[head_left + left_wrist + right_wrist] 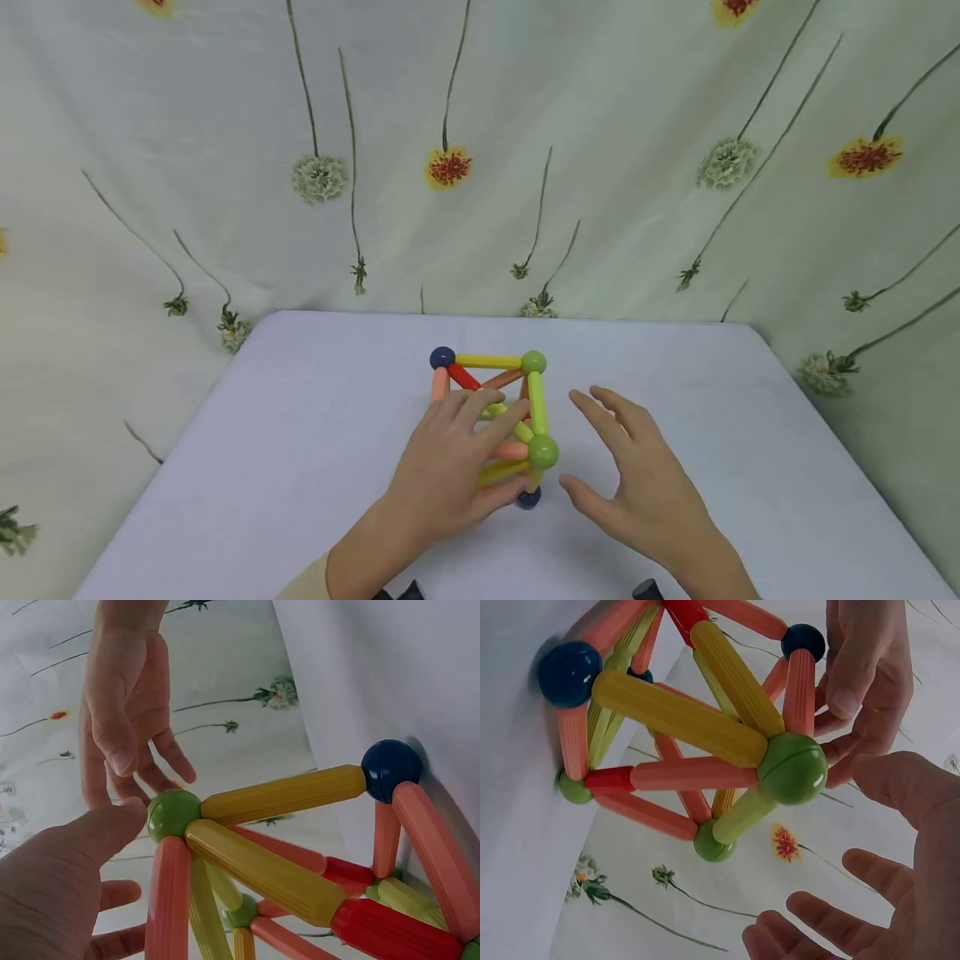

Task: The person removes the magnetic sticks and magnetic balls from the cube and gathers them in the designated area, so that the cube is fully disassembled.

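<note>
A frame of coloured magnetic rods and balls [537, 404] stands on the table, built as an open cube-like shape with diagonals. My left hand [457, 467] lies over its left and near side, fingers loosely spread, hiding part of it. In the left wrist view the left thumb [112, 829] is right at a green ball [174, 815]. To the right of the frame hovers my right hand [645, 475], fingers apart and nothing between them. A gap shows between it and the near green ball [543, 452]. Dark blue balls [570, 673] join other corners.
The white table [337, 367] carries the frame near its middle. Behind it hangs a pale cloth [622, 167] printed with flowers. Small black objects [647, 590] show at the bottom edge by the wrists.
</note>
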The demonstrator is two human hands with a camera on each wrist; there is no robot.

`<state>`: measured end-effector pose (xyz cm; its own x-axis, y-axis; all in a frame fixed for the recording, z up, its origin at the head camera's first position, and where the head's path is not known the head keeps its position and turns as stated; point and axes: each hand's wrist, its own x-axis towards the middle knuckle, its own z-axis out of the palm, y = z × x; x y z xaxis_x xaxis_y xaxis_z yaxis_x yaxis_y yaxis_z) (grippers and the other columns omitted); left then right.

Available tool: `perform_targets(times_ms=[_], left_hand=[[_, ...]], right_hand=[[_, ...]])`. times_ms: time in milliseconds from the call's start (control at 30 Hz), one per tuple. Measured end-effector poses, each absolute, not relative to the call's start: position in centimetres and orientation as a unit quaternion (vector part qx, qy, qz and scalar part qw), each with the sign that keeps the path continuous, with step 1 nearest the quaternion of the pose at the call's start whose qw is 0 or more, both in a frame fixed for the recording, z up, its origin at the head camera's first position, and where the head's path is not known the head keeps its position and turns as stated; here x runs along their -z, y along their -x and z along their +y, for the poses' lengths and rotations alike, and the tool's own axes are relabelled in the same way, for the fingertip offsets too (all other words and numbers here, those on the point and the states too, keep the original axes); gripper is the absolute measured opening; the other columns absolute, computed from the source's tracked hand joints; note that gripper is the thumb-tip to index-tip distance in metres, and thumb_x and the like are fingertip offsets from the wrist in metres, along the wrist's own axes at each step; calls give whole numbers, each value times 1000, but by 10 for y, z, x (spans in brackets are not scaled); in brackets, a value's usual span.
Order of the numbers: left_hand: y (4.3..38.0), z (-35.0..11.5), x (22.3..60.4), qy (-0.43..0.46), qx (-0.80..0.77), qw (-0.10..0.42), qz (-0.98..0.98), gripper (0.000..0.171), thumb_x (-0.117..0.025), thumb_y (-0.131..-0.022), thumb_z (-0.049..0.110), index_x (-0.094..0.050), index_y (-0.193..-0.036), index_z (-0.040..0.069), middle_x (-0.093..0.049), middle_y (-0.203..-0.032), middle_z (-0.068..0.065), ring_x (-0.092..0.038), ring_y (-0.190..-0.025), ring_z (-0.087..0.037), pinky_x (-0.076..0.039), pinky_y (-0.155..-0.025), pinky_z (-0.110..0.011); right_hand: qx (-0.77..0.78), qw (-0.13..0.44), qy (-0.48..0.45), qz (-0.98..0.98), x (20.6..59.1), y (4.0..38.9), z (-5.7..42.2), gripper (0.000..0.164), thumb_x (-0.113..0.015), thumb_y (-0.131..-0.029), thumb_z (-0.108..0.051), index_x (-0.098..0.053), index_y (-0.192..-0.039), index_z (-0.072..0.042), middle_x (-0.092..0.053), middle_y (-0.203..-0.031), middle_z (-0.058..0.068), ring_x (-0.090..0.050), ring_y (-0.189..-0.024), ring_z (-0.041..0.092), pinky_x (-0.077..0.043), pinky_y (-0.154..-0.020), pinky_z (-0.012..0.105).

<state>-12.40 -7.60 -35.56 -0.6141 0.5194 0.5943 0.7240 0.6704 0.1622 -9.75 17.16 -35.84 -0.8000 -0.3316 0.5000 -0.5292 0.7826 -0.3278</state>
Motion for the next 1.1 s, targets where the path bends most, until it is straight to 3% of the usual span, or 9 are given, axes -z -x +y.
perform_targets(times_ms=[100,200,400,633,1100], left_hand=[[126,-76,359,350,181,253,-883,52,-84,-71,47,-68,-113,21,-58,-107,2,-51,-97,-20,-46,-81,-36],[127,-78,361,348,178,254,-885,39,-86,-71,41,-70,-101,21,-61,-101,4,-55,-96,-19,-46,-83,-37],[132,-69,361,369,174,256,-876,31,-83,-77,37,-72,-102,22,-64,-101,8,-58,-96,-15,-48,-81,-34],[130,-76,364,356,174,267,-878,27,-86,-74,33,-72,-93,21,-64,-92,8,-58,-90,-15,-47,-73,-33],[128,-79,360,342,166,244,-892,27,-85,-75,32,-71,-95,21,-64,-96,8,-58,-96,-16,-46,-77,-34]], right_hand=[[-273,202,-255,-905,363,101,163,72,-80,-78,-32,-48,-142,-28,-46,-133,-3,-46,-118,14,-50,-85,40],[-309,188,-286,-887,367,105,153,53,-79,-81,-24,-58,-129,-24,-48,-118,-8,-48,-105,8,-50,-79,33],[-321,198,-288,-880,374,107,144,30,-76,-85,-17,-64,-111,-24,-44,-109,-8,-51,-78,6,-45,-59,18],[-260,236,-284,-892,380,115,127,25,-76,-83,-17,-63,-104,-20,-49,-108,-2,-51,-70,7,-43,-55,16],[-244,280,-294,-881,379,113,124,20,-70,-81,-12,-60,-98,-14,-53,-104,1,-52,-70,9,-47,-57,21]])
